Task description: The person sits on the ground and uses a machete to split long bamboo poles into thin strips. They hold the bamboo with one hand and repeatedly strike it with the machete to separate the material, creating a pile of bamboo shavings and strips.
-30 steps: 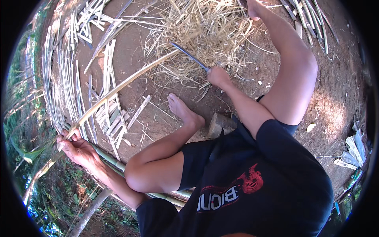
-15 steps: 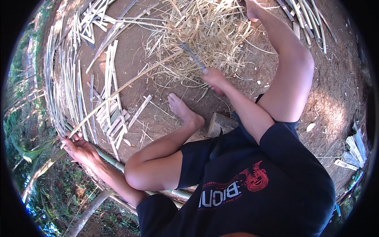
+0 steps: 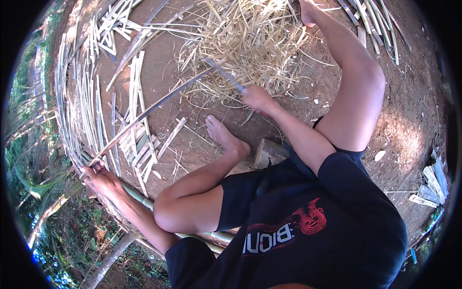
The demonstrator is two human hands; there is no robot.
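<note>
My left hand, out at the far left, is closed round the near end of a long bamboo strip. The strip slants up and away to the right, its dark side now showing. In my right hand is the handle of a knife, gripped in closed fingers. The blade points up and left and crosses the strip's far end; whether they touch I cannot tell. Beneath that crossing lies a heap of thin pale shavings.
Pale split strips lie in rows at the left, with short pieces beside them. More strips lie at the far right. A block sits between my legs. Green bamboo poles run under my left knee. My bare foot rests on the soil.
The bamboo strip has turned from its pale side to its dark side. My right hand and the knife have shifted slightly left. My left hand has moved a little to the right.
</note>
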